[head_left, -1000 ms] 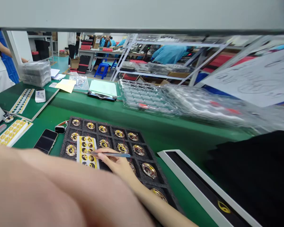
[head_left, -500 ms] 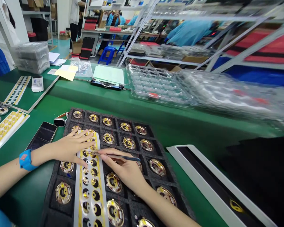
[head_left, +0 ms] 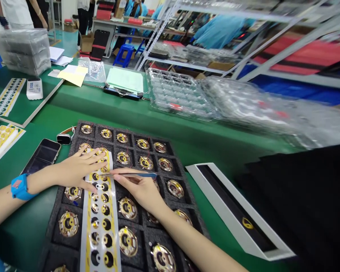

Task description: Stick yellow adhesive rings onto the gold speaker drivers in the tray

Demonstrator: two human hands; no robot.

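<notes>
My left hand [head_left: 76,166] lies flat with fingers spread over the upper part of a long yellow-and-white sticker sheet [head_left: 100,217] with dark rounded cut-outs. The sheet rests lengthwise across a black foam tray [head_left: 144,230]. In the tray's square compartments sit several round gold-coloured parts [head_left: 128,208] with thin red wires. Pinched in my right hand [head_left: 141,189] is a pair of tweezers [head_left: 138,175], pointing left. Its tips are at the sheet beside my left fingers; whether they grip a sticker is too small to tell. My right forearm passes over the tray's right side.
Left of the tray are a phone [head_left: 42,156], a watch [head_left: 64,138] and another sticker sheet [head_left: 2,141]. A white trough [head_left: 215,200] with a yellow piece lies to the right, beside black sheets [head_left: 303,204]. Behind stand a clipboard [head_left: 124,81] and clear plastic trays [head_left: 178,90].
The whole view has shifted, so everything sits further left and higher. My left hand stays spread on the sheet; my right hand still holds the tweezers at nearly the same spot.
</notes>
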